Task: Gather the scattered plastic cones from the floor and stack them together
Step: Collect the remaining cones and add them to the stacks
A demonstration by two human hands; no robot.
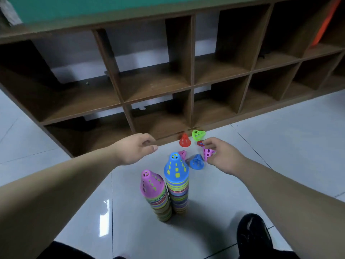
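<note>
Fingers (210, 142) of right hand (224, 157) pinching purple cone (208, 153), red cone (200, 143) half hidden

Dim, soft, floor (280, 146) glare, edge warp

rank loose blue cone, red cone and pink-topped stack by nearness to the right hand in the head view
1. loose blue cone, just left of the right hand
2. red cone, ahead-left, upright
3. pink-topped stack, left, toward the person
</note>
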